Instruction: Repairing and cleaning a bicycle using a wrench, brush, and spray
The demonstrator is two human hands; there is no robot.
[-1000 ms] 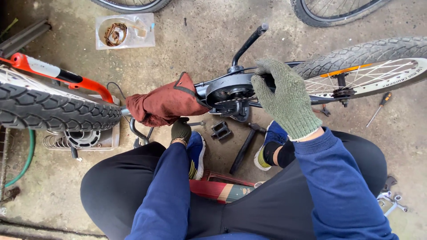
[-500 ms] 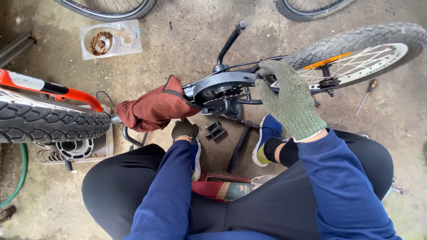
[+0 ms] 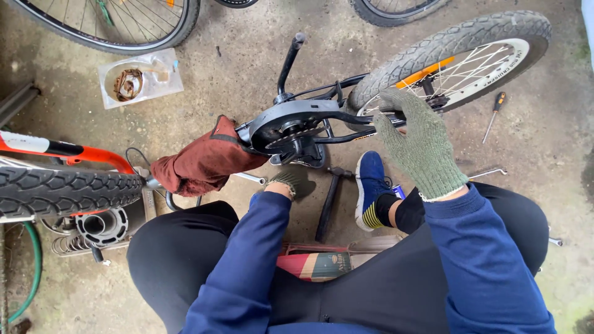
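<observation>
Right hand [image 3: 421, 145] closed on bike frame [image 3: 346, 117] beside rear wheel [image 3: 451, 55]. Left hand [image 3: 289, 181] just below crank [image 3: 296, 133], nearer; grip unclear.

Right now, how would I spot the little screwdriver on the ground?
Find the small bike's knobbly rear wheel at the upper right. Just right of it, on the bare concrete, lies the screwdriver. Unlike the silvery wrench lying below it, it has an orange and black handle.

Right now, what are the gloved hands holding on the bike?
The right hand grips the bike frame beside the rear wheel. The left hand reaches under the crank; its hold can't be told.
</observation>
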